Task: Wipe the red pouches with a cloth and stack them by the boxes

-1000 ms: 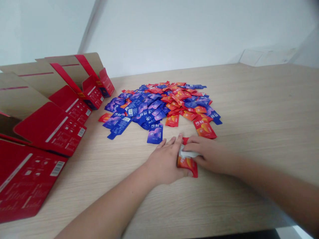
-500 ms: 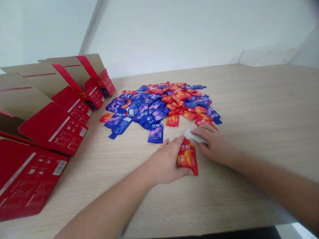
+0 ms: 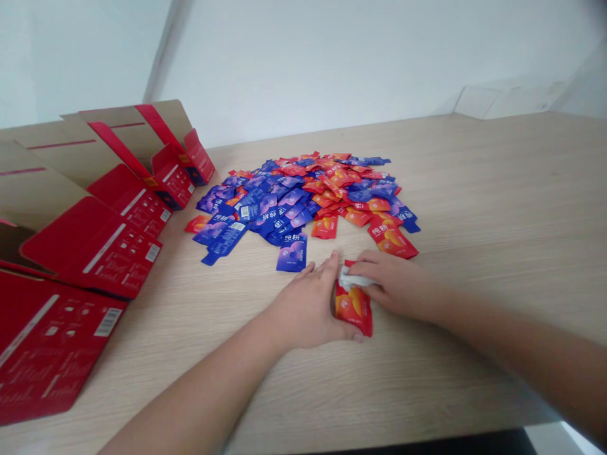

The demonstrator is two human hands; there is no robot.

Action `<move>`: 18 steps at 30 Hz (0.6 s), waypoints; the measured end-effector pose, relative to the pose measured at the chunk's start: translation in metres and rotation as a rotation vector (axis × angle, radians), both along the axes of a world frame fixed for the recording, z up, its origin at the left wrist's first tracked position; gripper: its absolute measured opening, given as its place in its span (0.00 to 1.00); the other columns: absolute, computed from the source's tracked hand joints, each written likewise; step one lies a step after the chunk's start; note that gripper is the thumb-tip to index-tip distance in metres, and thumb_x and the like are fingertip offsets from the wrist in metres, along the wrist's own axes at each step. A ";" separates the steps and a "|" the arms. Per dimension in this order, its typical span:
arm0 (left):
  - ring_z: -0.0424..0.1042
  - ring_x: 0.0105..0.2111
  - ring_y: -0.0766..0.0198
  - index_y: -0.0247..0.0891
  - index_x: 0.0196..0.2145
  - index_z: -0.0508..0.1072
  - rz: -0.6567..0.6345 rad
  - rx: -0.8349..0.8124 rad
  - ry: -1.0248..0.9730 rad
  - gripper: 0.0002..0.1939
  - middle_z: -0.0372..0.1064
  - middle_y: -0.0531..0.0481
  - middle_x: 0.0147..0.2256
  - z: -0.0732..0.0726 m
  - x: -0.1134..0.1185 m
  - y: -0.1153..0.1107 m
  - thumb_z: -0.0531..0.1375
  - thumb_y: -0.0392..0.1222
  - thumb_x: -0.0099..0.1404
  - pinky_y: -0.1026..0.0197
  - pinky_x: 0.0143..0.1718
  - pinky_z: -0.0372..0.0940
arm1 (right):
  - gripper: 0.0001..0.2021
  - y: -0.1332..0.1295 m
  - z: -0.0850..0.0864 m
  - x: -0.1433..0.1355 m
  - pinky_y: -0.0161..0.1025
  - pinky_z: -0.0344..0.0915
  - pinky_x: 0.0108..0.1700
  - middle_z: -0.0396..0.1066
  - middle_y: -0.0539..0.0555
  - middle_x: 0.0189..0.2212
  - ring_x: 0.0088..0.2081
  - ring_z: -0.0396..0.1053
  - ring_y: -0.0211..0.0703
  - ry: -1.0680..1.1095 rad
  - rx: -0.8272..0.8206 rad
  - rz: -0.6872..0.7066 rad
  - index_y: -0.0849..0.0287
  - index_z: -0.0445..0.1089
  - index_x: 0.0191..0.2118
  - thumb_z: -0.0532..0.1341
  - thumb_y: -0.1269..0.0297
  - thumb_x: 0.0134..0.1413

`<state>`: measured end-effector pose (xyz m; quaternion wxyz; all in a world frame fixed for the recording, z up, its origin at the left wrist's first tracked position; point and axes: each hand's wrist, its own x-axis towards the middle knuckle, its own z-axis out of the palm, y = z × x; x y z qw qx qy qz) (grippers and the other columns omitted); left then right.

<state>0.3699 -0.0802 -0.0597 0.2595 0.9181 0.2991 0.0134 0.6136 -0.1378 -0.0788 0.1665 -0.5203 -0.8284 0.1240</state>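
Brings white tissue point(image 3: 348, 278) nearer than before, onto red sachet point(image 3: 353, 311) on desk point(image 3: 474, 221), near side of pile point(image 3: 289, 201); pinches tissue in grip of right hand point(image 3: 396, 282); braces sachet's left edge with wide left hand point(image 3: 307, 308).

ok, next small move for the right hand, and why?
Probably draw the white wipe down over the lower half of the red sachet. The right hand has it pressed on the upper part, the orange fruit print below is uncovered, and the left hand lies along the sachet's left side with its thumb at the bottom edge, which should help steady it.
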 end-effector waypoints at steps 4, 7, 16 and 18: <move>0.49 0.76 0.34 0.32 0.80 0.36 -0.024 0.027 0.016 0.78 0.42 0.27 0.77 0.000 0.000 -0.002 0.75 0.71 0.52 0.36 0.75 0.50 | 0.16 0.006 -0.008 0.012 0.54 0.73 0.58 0.75 0.63 0.52 0.54 0.75 0.57 -0.080 0.089 -0.173 0.59 0.76 0.57 0.58 0.70 0.68; 0.50 0.76 0.35 0.31 0.79 0.38 -0.041 0.059 0.013 0.77 0.43 0.26 0.77 -0.002 0.001 -0.003 0.75 0.72 0.51 0.37 0.76 0.49 | 0.17 0.004 -0.008 0.015 0.57 0.73 0.58 0.75 0.64 0.53 0.54 0.75 0.59 -0.079 0.141 -0.249 0.60 0.75 0.56 0.59 0.71 0.65; 0.48 0.77 0.37 0.33 0.79 0.39 -0.061 0.072 0.000 0.78 0.44 0.27 0.77 -0.003 -0.001 -0.005 0.76 0.72 0.49 0.34 0.76 0.46 | 0.17 -0.030 0.027 -0.012 0.42 0.75 0.50 0.79 0.50 0.47 0.47 0.78 0.47 0.166 -0.176 0.262 0.48 0.78 0.47 0.62 0.76 0.57; 0.49 0.76 0.37 0.34 0.79 0.38 -0.063 0.063 -0.007 0.77 0.44 0.28 0.77 -0.002 0.000 -0.005 0.76 0.71 0.50 0.34 0.76 0.45 | 0.20 -0.026 0.024 -0.010 0.43 0.74 0.52 0.79 0.50 0.48 0.49 0.78 0.48 0.129 -0.180 0.218 0.47 0.79 0.47 0.62 0.77 0.55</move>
